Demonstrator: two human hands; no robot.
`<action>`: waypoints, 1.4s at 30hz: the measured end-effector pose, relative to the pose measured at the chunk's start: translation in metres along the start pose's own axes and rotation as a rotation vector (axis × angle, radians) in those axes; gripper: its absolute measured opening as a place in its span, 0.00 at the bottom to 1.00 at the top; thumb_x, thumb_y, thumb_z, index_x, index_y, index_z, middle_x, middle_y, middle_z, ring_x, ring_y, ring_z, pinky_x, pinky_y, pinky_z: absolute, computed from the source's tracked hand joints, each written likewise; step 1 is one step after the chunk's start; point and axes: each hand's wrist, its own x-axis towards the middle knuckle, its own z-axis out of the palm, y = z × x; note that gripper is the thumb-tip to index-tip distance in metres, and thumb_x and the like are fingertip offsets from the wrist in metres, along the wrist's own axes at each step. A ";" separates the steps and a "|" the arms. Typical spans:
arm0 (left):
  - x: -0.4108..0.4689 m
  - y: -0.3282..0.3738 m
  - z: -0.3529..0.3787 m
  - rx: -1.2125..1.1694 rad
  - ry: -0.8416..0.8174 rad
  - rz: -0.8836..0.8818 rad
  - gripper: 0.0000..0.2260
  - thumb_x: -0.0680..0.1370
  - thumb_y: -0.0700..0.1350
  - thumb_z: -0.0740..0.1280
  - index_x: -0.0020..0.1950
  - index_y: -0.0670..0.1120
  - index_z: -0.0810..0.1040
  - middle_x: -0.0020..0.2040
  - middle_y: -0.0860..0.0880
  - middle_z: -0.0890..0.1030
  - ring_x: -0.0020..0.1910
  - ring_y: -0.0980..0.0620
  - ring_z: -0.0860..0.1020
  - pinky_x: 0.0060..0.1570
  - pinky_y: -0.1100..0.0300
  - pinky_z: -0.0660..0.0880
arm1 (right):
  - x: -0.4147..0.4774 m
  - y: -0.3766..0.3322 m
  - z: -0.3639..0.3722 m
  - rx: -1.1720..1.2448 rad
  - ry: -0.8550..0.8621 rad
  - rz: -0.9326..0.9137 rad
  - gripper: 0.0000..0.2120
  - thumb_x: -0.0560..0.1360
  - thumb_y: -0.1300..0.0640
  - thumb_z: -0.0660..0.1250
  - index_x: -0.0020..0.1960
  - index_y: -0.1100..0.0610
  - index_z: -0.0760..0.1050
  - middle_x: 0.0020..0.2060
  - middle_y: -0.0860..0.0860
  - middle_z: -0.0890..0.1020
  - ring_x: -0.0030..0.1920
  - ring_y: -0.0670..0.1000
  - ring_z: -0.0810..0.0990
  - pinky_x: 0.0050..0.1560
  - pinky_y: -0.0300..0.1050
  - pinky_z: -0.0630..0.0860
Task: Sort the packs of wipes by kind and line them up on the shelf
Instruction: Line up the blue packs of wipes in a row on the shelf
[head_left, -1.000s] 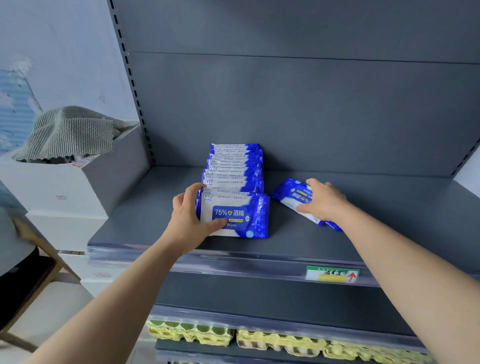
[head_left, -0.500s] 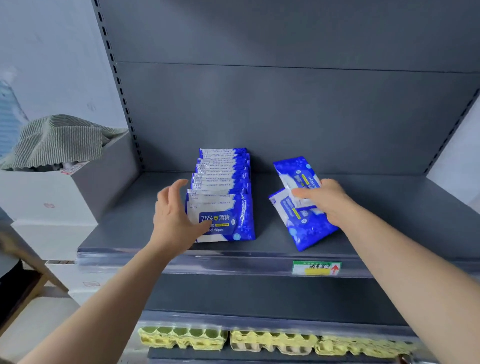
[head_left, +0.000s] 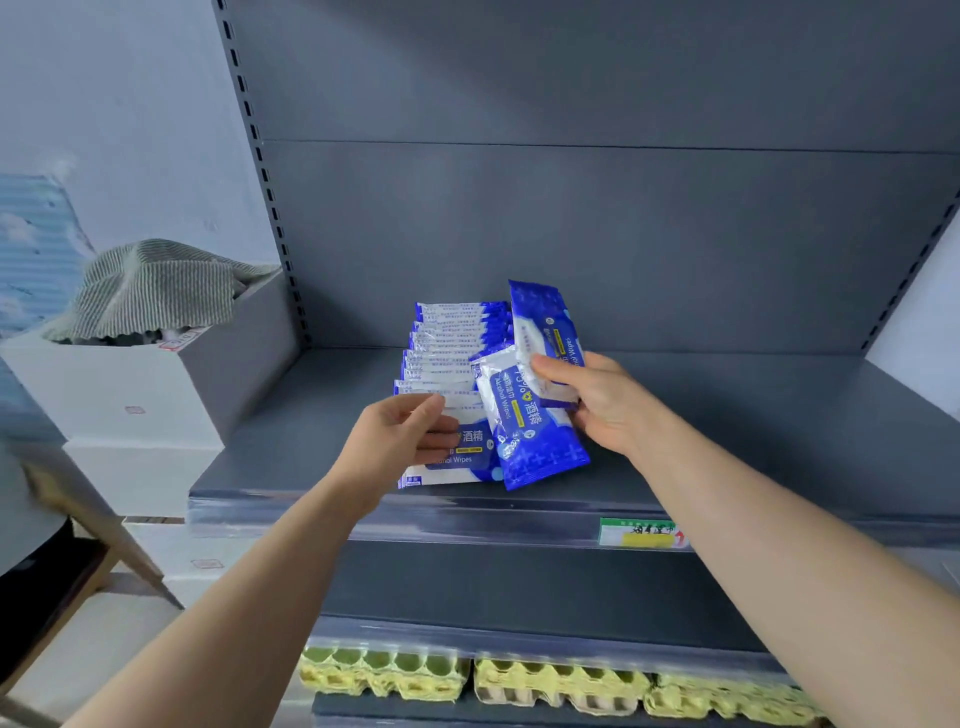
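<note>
Blue and white alcohol wipe packs (head_left: 452, 338) stand in a row running back from the front of the grey shelf (head_left: 291, 447). The front pack (head_left: 465, 460) faces me. My right hand (head_left: 605, 410) grips two more packs of the same kind, lifted off the shelf just right of the row: one (head_left: 527, 434) tilted with its lower end near the shelf, the other (head_left: 545, 322) sticking up behind it. My left hand (head_left: 400, 441) hovers with curled fingers in front of the front pack's upper left corner; I cannot tell whether it pinches the pack.
A price tag (head_left: 639, 532) sits on the shelf's front rail. Yellow egg trays (head_left: 389, 670) fill the shelf below. To the left stand stacked white boxes (head_left: 130, 395) with a striped cloth (head_left: 156, 286) on top, and a wooden frame (head_left: 78, 519).
My right hand picked the two loose packs up off the shelf and carried them left, up against the row. My left hand shifted right across the front pack and curled its fingers.
</note>
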 end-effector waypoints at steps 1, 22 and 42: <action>0.001 0.002 0.000 -0.021 -0.006 -0.007 0.07 0.80 0.45 0.65 0.54 0.44 0.78 0.49 0.41 0.84 0.45 0.44 0.84 0.46 0.54 0.82 | 0.002 0.001 0.004 -0.034 -0.030 -0.010 0.12 0.72 0.62 0.70 0.56 0.60 0.78 0.48 0.57 0.84 0.45 0.55 0.83 0.53 0.54 0.79; -0.005 -0.021 -0.011 0.143 0.098 0.120 0.01 0.80 0.38 0.63 0.48 0.41 0.73 0.44 0.47 0.83 0.38 0.50 0.84 0.46 0.49 0.82 | -0.003 0.006 0.013 -0.154 0.128 0.042 0.04 0.77 0.61 0.62 0.49 0.58 0.75 0.43 0.55 0.83 0.40 0.51 0.80 0.45 0.45 0.73; -0.019 -0.016 -0.006 0.239 0.099 0.113 0.13 0.72 0.45 0.75 0.52 0.48 0.75 0.45 0.54 0.84 0.42 0.55 0.83 0.39 0.61 0.80 | -0.031 0.045 0.041 -0.312 0.159 -0.053 0.16 0.63 0.59 0.80 0.48 0.53 0.79 0.42 0.48 0.85 0.41 0.47 0.83 0.34 0.38 0.78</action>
